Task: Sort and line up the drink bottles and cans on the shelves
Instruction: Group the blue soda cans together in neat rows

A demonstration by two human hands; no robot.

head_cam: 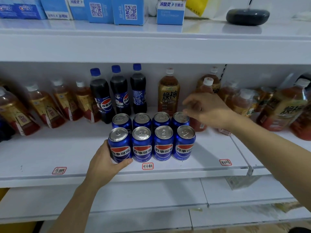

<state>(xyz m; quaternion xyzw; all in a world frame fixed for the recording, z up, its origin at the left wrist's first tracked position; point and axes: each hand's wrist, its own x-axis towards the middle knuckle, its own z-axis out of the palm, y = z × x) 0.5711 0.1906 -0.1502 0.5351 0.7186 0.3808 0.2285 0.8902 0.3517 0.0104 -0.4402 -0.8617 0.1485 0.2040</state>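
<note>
Several blue Pepsi cans (164,142) stand in two rows on the middle shelf (67,153). My left hand (107,163) grips the front-left can (119,144), thumb under its front. My right hand (207,111) hovers over the back-right can (180,121), fingertips at its rim, fingers loosely spread. Behind the cans stand three Pepsi bottles (118,91) and a gold energy-drink bottle (168,91). A red tea bottle (204,91) stands partly hidden behind my right hand.
Tea bottles (62,101) line the back left, more amber bottles (277,108) crowd the right. Red-framed labels (147,166) sit on the shelf front. Blue boxes (127,11) and a black object (247,16) are on the upper shelf. Lower shelf (151,195) below.
</note>
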